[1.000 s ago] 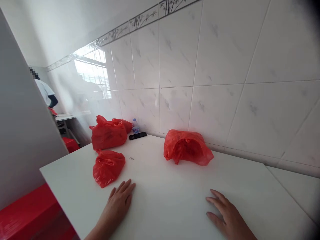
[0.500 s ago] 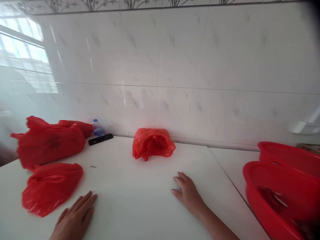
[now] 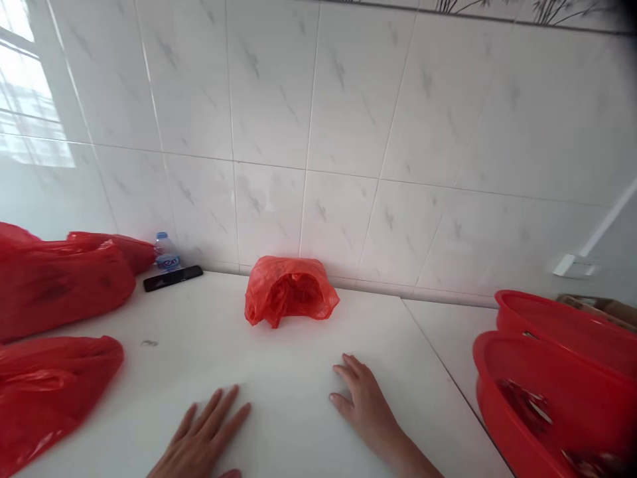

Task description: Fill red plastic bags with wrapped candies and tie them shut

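Note:
My left hand (image 3: pixel 202 438) rests at the front of the white table (image 3: pixel 279 372), palm down with its fingers spread and nothing in it. Further right, my right hand (image 3: pixel 361 401) is over the table too, thumb and fingers apart, holding nothing. Beyond both hands, near the wall, sits a crumpled red plastic bag (image 3: pixel 311 262) with its mouth facing me; its inside is dark and hard to make out. To the left of my left hand lies another red plastic bag (image 3: pixel 60 378), bulging and partly cut off by the view's edge.
A larger filled red bag (image 3: pixel 64 285) is at the far left. Beside it are a small water bottle (image 3: pixel 167 253) and a black phone (image 3: pixel 173 278). Two red basins (image 3: pixel 497 358), (image 3: pixel 537 309) stand at the right, the nearer holding wrapped items. A tiled wall (image 3: pixel 348 113) closes the back.
The view has turned to the right, so the bags at the left sit closer to the edge. My left hand has moved right and spread its fingers; my right hand stays open over the table.

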Available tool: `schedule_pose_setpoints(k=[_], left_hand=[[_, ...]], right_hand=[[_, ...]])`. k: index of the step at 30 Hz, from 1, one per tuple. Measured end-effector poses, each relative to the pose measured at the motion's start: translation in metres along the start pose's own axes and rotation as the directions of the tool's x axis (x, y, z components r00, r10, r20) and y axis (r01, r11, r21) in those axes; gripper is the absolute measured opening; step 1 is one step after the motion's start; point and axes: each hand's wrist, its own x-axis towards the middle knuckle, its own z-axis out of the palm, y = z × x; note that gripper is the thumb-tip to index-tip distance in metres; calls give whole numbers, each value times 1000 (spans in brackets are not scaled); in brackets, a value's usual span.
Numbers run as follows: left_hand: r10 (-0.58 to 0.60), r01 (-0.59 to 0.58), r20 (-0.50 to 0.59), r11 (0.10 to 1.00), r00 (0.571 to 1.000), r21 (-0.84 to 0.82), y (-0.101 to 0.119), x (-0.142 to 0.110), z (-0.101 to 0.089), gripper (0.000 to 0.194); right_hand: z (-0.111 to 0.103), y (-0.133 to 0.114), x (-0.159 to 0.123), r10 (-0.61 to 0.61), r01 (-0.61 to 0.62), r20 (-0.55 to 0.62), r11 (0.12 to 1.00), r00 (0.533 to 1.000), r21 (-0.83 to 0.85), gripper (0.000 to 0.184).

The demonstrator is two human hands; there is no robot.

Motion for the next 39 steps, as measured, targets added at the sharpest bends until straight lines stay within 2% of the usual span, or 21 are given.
schedule_pose_setpoints(k=[4,10,13,16,19,22,24,26,28,30,31,32,33,35,39], left_hand=[[105,-102,36,992,994,-76,22,38,-18,66],[92,-75,83,978,992,-195,52,95,-35,59],[94,-73,78,970,993,-233,58,115,-36,58],[94,-69,69,953,993,-294,57,125,-34,59],[82,-85,-24,912,996,-402,54,128,-30,56],[-46,-60,-192,854,980,-516,49,128,-25,46],[-159,-12,-255,829,954,-560,44,128,-22,39],[-226,-6,-346,829,911,-559,38,132,-23,34],[-220,-67,-528,880,820,-470,29,139,-26,33],[-151,-96,-707,950,691,-297,17,152,-33,36],[-116,-84,-756,972,644,-221,10,161,-38,38],[-98,-62,-775,983,624,-174,4,170,-44,38],[-94,-39,-776,988,623,-150,-2,180,-51,36],[-107,-5,-747,989,656,-147,-11,201,-66,30],[-102,7,-648,989,755,-147,-18,240,-97,33]], right_hand=[[4,4,4,-18,19,16,999,1000,-40,48],[13,18,7,-90,86,-29,992,996,-96,46],[17,17,8,-184,173,-57,973,981,-156,41],[27,4,18,-298,281,-77,942,951,-183,40],[45,-21,43,-305,288,-180,951,935,-116,46],[61,-49,79,-244,285,-309,954,919,95,47],[68,-65,102,-176,264,-362,941,916,212,44],[71,-78,122,-119,230,-388,939,914,255,45],[72,-86,137,-96,212,-395,942,914,260,48],[73,-92,147,-115,227,-390,940,914,255,50],[74,-93,150,-147,253,-377,935,915,250,50],[74,-93,153,-189,289,-356,923,915,254,49],[75,-93,155,-226,322,-331,907,916,270,49],[77,-89,158,-253,342,-283,880,925,330,53],[82,-80,161,-147,235,-226,871,963,432,65]])
